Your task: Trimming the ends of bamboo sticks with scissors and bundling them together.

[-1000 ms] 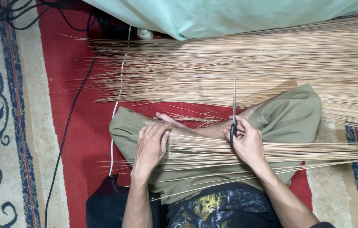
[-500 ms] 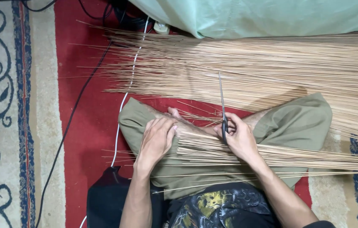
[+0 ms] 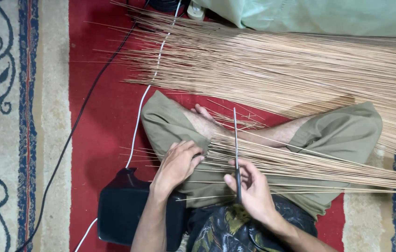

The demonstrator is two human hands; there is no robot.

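Far above your hands, the large heap of thin, pale brown sticks (image 3: 300, 70) lies spread across the red carpet with grey patterned border (image 3: 99, 116), so that you can draw from it without getting up. Beyond it, at the top edge, lies a pale green cloth (image 3: 328, 16).

You sit cross-legged in olive green trousers (image 3: 342, 135), and your lap serves as the support: a smaller bundle of the same thin sticks (image 3: 310, 165) rests across it, its ends pointing to your left hand (image 3: 177, 165). This hand lies flat and half closed on the stick ends, pressing them to the knee so they stay even.

Your right hand (image 3: 254, 193) is closed around the handle of the long, thin metal blade (image 3: 235, 144), held upright just beside the bundle's ends.

Left of your left hand, a black box-like object (image 3: 128, 210) sits on the carpet. A white cable (image 3: 147, 91) and a black cable (image 3: 74, 128) run further left, well apart from the work; loose sticks lie around your bare foot (image 3: 202, 114).
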